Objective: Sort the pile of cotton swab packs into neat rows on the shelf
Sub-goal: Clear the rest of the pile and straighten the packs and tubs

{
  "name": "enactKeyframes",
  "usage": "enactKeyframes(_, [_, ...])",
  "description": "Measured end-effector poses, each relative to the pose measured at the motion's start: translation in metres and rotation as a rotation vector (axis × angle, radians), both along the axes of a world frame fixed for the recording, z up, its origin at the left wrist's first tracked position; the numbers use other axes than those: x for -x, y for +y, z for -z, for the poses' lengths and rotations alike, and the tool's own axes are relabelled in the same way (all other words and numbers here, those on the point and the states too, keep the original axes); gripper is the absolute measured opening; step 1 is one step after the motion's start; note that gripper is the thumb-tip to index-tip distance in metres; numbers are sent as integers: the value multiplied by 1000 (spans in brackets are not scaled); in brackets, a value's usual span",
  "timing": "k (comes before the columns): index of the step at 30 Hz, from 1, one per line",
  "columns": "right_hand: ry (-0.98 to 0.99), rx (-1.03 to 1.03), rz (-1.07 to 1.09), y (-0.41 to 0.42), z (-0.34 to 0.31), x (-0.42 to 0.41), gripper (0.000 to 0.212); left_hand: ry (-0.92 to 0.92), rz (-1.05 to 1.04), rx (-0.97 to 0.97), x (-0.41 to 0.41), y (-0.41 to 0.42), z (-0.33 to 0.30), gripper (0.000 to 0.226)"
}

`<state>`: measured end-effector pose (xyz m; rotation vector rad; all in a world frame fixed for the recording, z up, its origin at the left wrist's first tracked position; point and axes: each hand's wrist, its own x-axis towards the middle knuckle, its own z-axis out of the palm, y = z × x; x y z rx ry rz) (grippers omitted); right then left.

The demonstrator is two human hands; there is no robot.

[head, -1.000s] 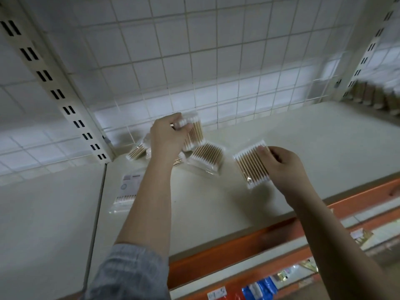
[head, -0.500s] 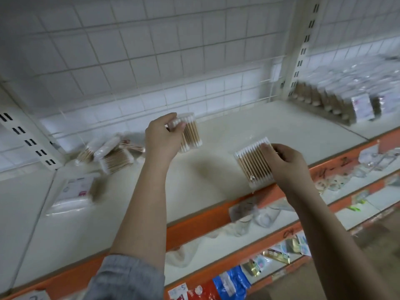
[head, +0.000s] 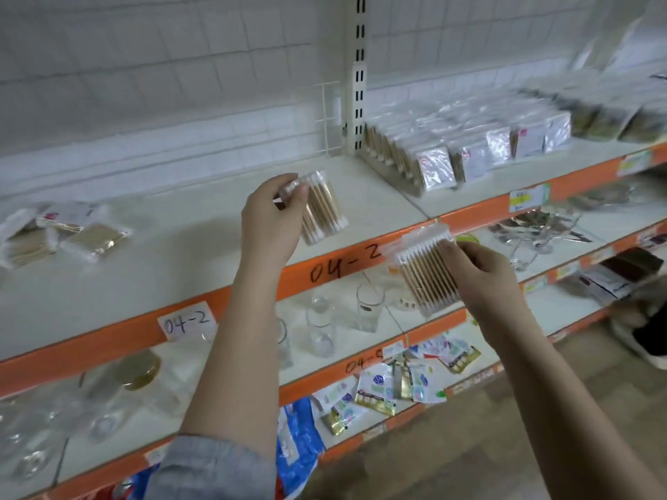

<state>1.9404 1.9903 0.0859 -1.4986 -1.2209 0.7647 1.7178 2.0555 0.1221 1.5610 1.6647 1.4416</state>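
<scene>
My left hand [head: 272, 218] holds a clear pack of wooden cotton swabs [head: 323, 207] upright above the middle of the white shelf [head: 187, 261]. Lower and to the right, my right hand [head: 483, 272] grips a second swab pack [head: 427, 270] in front of the shelf's orange edge. A loose pile of swab packs [head: 61, 234] lies at the shelf's far left. On the shelf section to the right, packs stand in neat rows [head: 465, 146].
A slotted white upright [head: 358, 74] and a small wire divider [head: 328, 120] separate the two shelf sections, with a wire grid behind. Drinking glasses [head: 368, 306] stand on the shelf below. Small sachets [head: 397, 380] lie on the lowest shelf. A shoe [head: 646, 335] shows at right.
The view has swung right, away from the pile towards the sorted rows. Both hands, each still holding its pack, have moved right along the shelf.
</scene>
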Motion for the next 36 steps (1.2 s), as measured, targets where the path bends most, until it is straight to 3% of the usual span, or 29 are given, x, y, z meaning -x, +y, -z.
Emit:
enactKeyframes(14, [20, 23, 135, 52, 13, -179, 47, -45, 205, -89, -201, 94, -10, 25])
enactKeyframes(20, [177, 85, 118, 122, -5, -258, 22, -124, 241, -104, -286, 166, -17, 24])
enactKeyframes(27, [275, 48, 116, 196, -13, -315, 14, -111, 197, -102, -340, 225, -29, 22])
enactKeyframes(36, [355, 25, -37, 261, -13, -356, 15, -83, 44, -79, -366, 246, -23, 17])
